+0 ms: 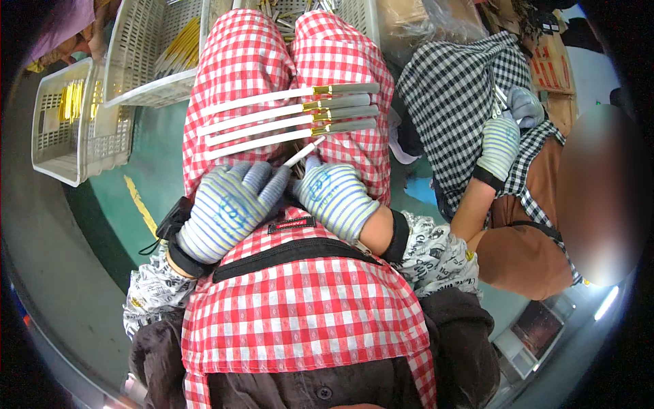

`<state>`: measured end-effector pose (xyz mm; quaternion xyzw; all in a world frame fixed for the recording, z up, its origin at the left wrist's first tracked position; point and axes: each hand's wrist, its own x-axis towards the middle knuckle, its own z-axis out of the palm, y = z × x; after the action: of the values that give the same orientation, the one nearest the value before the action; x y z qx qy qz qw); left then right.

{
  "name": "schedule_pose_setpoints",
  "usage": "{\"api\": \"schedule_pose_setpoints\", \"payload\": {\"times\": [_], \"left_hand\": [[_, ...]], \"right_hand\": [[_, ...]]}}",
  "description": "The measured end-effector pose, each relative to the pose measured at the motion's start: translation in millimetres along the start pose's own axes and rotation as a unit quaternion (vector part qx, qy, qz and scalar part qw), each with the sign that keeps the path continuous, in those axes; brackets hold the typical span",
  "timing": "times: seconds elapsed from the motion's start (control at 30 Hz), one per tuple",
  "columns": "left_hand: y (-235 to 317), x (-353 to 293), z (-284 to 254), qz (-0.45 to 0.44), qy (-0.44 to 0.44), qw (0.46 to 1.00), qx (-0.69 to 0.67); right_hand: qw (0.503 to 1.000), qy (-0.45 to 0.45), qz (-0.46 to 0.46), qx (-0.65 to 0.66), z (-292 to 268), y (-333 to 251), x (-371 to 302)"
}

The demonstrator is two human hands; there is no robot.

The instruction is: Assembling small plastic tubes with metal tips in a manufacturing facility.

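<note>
Nearest is the red-and-white checked apron (306,320) over the person's front, with a black zip (293,250) across it. Printed sleeve covers reach down both forearms, the left one (158,296) and the right one (439,255).

Beyond the zip, the left hand (230,206) and the right hand (336,196), both in blue-striped gloves, meet over the lap. A white stick (304,151) rises between them, slanting away and to the right; its far end is just beside the nearest brush on the lap. The left grip has its fingers stretched toward the stick's lower end, and the right grip has its fingers curled beside it. I cannot tell whether either is clamped on the stick, since the hands hide that end.

Four brushes (272,128) lie side by side across the lap, white handles to the left, gold bands and grey heads to the right.

Past the knees stands a pale crate (359,17) with a jumble of thin pieces inside. To the left, a larger crate (146,92) holds yellow sticks (178,51), and a smaller crate (54,153) holds another yellow bundle (71,101). They stand on a green floor (102,198).

To the right, a co-worker in a black-and-white checked apron (449,102) brings two gloved hands together around something small.
</note>
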<state>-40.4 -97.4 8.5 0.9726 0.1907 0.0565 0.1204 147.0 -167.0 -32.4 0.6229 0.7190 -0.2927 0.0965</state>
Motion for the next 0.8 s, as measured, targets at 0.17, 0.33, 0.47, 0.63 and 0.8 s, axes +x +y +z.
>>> {"api": "schedule_pose_setpoints", "payload": {"times": [0.17, 0.33, 0.47, 0.63, 0.8], "left_hand": [[2, 10, 9, -0.022, -0.005, 1.000, 0.021], [-2, 11, 14, -0.010, -0.027, 0.999, 0.026], [-6, 5, -11, -0.011, -0.002, 0.994, -0.112], [-6, -4, -26, -0.015, 0.026, 0.986, -0.165], [-3, -9, -36, -0.039, -0.011, 0.984, -0.173]], "right_hand": [[0.996, -0.006, -0.065, -0.057, -8, 0, -15], [0.994, 0.016, -0.086, 0.063, -25, 2, -21], [0.991, -0.006, -0.109, 0.073, -23, 8, -25], [0.998, -0.016, -0.049, 0.020, 3, 3, -22], [0.983, 0.088, -0.091, 0.131, -2, 10, -25]]}}
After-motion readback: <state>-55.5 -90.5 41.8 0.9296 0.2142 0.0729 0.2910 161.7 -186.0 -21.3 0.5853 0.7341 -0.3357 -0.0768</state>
